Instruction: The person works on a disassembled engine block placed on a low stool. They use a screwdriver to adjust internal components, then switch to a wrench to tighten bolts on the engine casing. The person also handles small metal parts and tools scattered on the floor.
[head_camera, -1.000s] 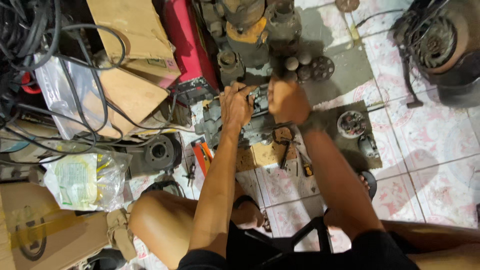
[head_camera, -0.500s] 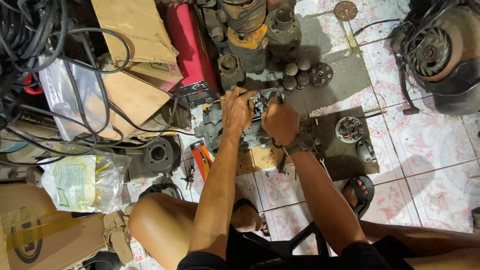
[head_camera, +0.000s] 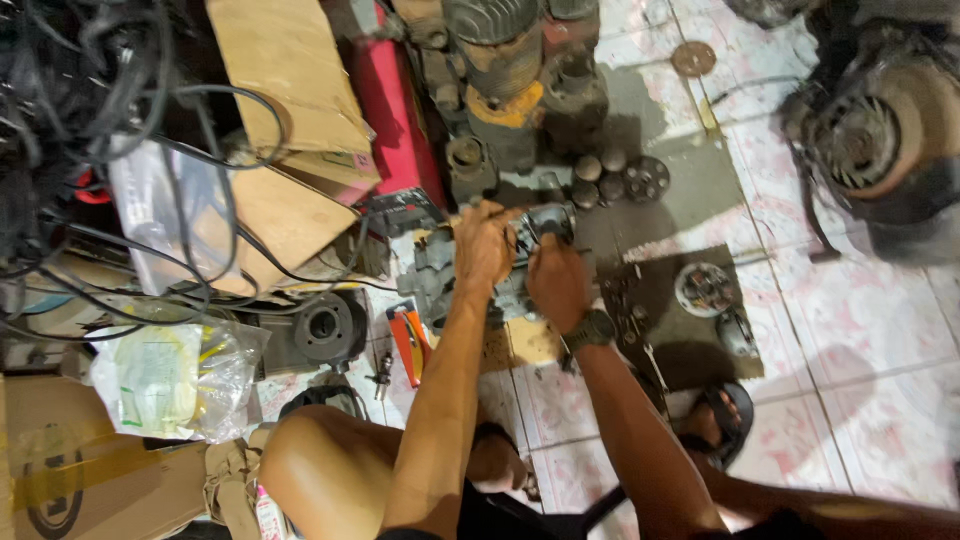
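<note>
Since the earlier frame, the right hand (head_camera: 557, 283) has been drawn nearer the left hand (head_camera: 487, 243). Both are closed on the grey engine part (head_camera: 470, 272) on the tiled floor (head_camera: 880, 320), apparently to steady it. Cardboard (head_camera: 285, 215) and cables (head_camera: 60, 120) crowd the left; open room is left at the right.

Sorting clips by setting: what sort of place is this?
Probably a small engine repair workshop: engine parts stand on the tiled floor, with tangled cables and a grey metal assembly under both hands.
</note>
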